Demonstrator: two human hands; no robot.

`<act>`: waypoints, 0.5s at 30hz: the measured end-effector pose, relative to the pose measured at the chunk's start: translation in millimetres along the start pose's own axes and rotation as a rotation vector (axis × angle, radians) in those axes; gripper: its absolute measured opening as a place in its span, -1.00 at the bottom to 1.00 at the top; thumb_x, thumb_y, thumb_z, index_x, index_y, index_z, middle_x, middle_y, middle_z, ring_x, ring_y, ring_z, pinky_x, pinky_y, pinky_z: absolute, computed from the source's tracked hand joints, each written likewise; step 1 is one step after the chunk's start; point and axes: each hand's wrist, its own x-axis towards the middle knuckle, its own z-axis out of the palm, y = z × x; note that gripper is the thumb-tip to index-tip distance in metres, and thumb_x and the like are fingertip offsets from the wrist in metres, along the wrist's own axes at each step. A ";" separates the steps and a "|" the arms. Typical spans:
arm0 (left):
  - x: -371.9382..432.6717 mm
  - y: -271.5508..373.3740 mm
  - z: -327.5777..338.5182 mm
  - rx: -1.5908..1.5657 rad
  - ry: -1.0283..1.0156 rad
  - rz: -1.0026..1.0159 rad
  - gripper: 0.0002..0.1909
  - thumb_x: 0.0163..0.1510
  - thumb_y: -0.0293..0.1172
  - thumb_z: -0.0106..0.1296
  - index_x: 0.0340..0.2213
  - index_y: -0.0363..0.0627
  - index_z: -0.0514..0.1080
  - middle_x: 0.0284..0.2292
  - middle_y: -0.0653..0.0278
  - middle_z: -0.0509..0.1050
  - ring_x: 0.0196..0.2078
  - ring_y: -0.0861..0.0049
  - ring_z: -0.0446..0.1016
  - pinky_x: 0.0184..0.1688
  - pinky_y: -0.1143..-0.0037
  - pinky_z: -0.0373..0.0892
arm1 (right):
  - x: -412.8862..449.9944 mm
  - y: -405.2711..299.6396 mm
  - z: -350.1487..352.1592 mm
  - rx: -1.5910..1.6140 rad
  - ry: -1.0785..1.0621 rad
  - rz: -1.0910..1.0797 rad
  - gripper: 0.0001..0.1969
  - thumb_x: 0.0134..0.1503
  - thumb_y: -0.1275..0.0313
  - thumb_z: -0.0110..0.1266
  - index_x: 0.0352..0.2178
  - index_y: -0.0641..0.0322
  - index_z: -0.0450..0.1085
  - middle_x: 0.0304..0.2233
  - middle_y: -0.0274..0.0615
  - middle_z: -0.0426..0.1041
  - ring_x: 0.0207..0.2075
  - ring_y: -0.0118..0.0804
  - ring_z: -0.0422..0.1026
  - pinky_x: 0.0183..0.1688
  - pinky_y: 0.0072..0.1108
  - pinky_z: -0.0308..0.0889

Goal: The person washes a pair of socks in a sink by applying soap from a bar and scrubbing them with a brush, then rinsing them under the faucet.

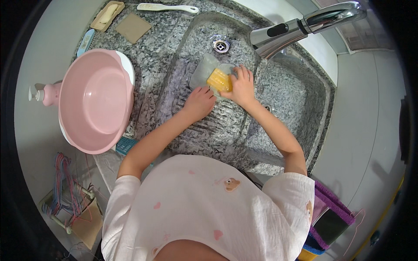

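A yellow ridged block, which looks like a bar of laundry soap, lies on a thin, wet, pale sheet; whether that sheet is cloth or plastic I cannot tell. Both rest on the sloping ribbed floor of the granite-patterned sink. My right hand grips the block's right side, its thumb at the near edge and the other fingers bent over the far one. At the block's near left corner, my left hand is curled with its fingertips on the pale sheet's edge. Its fingertips are partly hidden.
A chrome faucet reaches over the sink from the far right, near a drain. Left of the sink stand a pink basin and a pump bottle. Behind them lie a soap dish, its lid and a white-handled brush.
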 end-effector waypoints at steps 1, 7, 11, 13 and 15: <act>-1.0 1.4 -0.2 0.036 -0.012 0.010 -0.83 -0.20 -0.40 -0.04 -0.45 -0.11 0.33 -0.45 0.34 0.31 -0.25 0.44 0.23 -0.19 0.45 0.16 | 1.7 2.0 -0.9 0.000 0.000 0.003 -0.43 -0.43 0.02 0.10 -0.47 0.34 0.36 -0.21 -0.05 0.19 -0.02 -0.06 0.03 0.00 -0.26 -0.12; -6.5 0.9 -3.2 -0.011 0.033 0.015 -0.78 -0.20 -0.38 -0.04 -0.40 -0.10 0.34 -0.39 0.35 0.32 -0.22 0.43 0.21 -0.13 0.41 0.11 | 16.9 17.0 -1.3 -0.156 0.024 0.119 -0.42 -0.41 0.02 0.08 -0.47 0.37 0.35 -0.22 -0.04 0.18 -0.03 -0.06 0.04 0.00 -0.23 -0.13; -11.9 2.3 -7.3 0.032 0.011 0.009 -0.77 -0.19 -0.36 -0.04 -0.39 -0.10 0.34 -0.38 0.34 0.32 -0.21 0.42 0.21 -0.12 0.42 0.11 | -16.7 -15.5 -12.7 -0.003 -0.076 0.009 -0.41 -0.43 0.01 0.09 -0.43 0.32 0.36 -0.21 -0.03 0.18 -0.02 -0.08 0.02 0.00 -0.21 -0.16; -11.5 5.2 -7.3 0.019 0.010 0.006 -0.76 -0.18 -0.35 -0.05 -0.38 -0.11 0.34 -0.37 0.34 0.32 -0.21 0.42 0.20 -0.12 0.43 0.11 | -7.9 -7.4 -11.0 -0.015 -0.081 0.007 -0.41 -0.43 0.02 0.09 -0.43 0.32 0.35 -0.21 -0.03 0.18 -0.02 -0.08 0.02 0.00 -0.22 -0.15; -8.6 6.5 -8.0 0.022 -0.004 0.011 -0.75 -0.18 -0.35 -0.05 -0.38 -0.12 0.33 -0.37 0.34 0.32 -0.21 0.42 0.20 -0.12 0.43 0.11 | 9.8 10.2 1.4 -0.123 0.046 0.115 -0.40 -0.45 0.01 0.08 -0.46 0.37 0.35 -0.21 -0.05 0.17 -0.03 -0.09 0.04 0.00 -0.23 -0.14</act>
